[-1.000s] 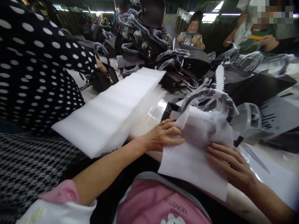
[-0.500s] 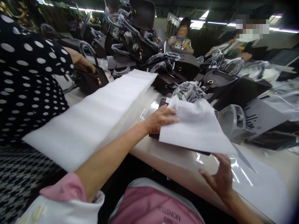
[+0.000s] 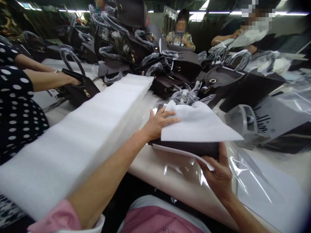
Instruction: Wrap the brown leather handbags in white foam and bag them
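Observation:
A dark brown handbag point(image 3: 191, 149) lies in front of me with a white foam sheet point(image 3: 199, 126) over its upper side. Part of the sheet's lower edge shows below the bag. My left hand point(image 3: 157, 124) rests on the bag's left end, fingers spread flat over the foam and holding nothing. At the near right corner, my right hand point(image 3: 218, 173) pinches the lower foam edge, with one finger up against the bag's end. Plastic-wrapped handles point(image 3: 184, 95) stick out at the far side of the bag.
A long stack of white foam sheets point(image 3: 80, 129) lies to the left. Behind is a heap of dark handbags point(image 3: 136, 48). A tape dispenser point(image 3: 243, 124) and clear plastic bags point(image 3: 291, 106) are at right. A co-worker in polka dots handles another handbag point(image 3: 80, 85); other people stand farther back.
My right hand has moved up and left from beside the bag to its near corner and closed on the lower foam edge. The co-worker's hands have shifted on their bag. The view has shifted.

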`<move>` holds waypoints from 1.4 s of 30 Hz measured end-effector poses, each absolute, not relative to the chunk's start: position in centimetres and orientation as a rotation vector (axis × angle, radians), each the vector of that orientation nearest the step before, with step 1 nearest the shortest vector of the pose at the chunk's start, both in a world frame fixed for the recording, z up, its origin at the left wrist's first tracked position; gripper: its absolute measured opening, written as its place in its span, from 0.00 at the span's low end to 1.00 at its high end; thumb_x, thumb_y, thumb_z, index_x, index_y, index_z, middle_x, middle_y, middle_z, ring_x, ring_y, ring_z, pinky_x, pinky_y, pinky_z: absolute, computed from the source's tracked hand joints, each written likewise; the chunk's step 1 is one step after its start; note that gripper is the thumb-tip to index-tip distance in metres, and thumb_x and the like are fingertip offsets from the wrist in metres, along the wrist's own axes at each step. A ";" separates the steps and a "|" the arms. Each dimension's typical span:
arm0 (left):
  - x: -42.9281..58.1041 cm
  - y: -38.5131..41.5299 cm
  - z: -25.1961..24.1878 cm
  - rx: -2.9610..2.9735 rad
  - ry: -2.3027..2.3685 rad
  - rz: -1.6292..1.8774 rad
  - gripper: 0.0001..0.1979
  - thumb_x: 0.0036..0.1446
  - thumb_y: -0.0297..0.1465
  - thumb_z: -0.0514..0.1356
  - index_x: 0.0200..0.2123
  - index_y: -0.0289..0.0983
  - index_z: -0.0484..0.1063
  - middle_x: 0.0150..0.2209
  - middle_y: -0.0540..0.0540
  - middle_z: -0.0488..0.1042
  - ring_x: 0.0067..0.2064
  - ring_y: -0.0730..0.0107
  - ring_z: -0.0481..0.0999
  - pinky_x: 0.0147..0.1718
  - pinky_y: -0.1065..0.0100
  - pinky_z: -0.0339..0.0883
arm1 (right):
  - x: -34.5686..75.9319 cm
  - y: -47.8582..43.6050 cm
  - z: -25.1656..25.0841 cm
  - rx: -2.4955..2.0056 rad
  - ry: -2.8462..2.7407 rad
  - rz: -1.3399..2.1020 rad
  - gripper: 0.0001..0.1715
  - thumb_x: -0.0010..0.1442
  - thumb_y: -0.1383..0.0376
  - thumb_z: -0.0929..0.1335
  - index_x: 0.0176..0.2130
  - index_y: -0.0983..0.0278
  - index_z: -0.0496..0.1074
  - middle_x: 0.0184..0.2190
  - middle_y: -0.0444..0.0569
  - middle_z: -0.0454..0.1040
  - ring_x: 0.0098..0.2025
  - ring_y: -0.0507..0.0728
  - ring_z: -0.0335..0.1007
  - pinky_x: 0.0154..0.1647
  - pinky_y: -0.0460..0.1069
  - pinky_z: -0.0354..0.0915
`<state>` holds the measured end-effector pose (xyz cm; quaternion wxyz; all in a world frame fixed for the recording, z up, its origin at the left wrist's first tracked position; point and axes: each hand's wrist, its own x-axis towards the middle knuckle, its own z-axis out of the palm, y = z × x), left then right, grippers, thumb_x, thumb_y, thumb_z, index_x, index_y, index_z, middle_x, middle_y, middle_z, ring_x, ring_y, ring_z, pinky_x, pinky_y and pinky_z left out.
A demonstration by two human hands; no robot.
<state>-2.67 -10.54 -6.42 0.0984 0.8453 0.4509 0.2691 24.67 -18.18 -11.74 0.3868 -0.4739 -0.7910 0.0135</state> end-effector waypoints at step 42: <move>-1.0 -21.3 -4.0 2.479 1.543 1.311 0.18 0.55 0.35 0.57 0.48 0.33 0.65 0.46 0.40 0.69 0.53 0.59 0.66 0.57 0.53 0.56 | 24.3 -23.0 -8.1 -1.355 -1.713 0.048 0.12 0.56 0.65 0.68 0.41 0.66 0.66 0.37 0.51 0.66 0.44 0.58 0.62 0.46 0.55 0.62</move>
